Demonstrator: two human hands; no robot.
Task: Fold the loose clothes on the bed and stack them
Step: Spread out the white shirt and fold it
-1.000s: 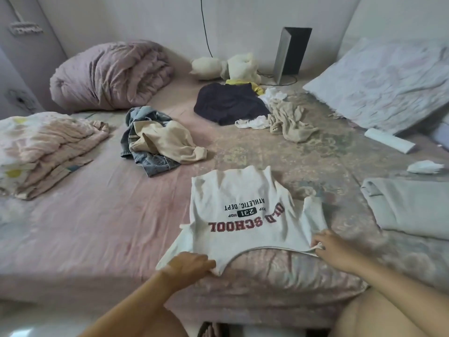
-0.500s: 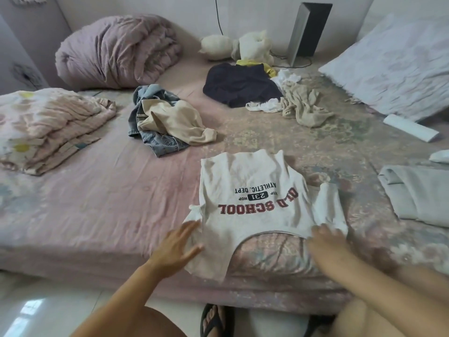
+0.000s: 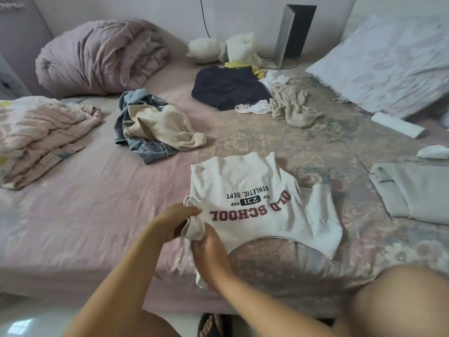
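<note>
Both hands on the white T-shirt (image 3: 245,188)
Left hand (image 3: 170,221) and right hand (image 3: 210,249) fingers clamp its bunched sleeve at seven o'clock.

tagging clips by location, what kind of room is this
Most likely a bedroom in a home: a bed with a pink sheet, a rolled duvet and pillow by the wall, and loose clothes such as jeans strewn on it.

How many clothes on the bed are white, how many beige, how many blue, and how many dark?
White: 2, the printed T-shirt both hands hold, and a crumpled white piece
Beige: 2, the top on the jeans, and a crumpled garment
Blue: 1, the jeans
Dark: 1, the navy garment
Total: 6
</note>
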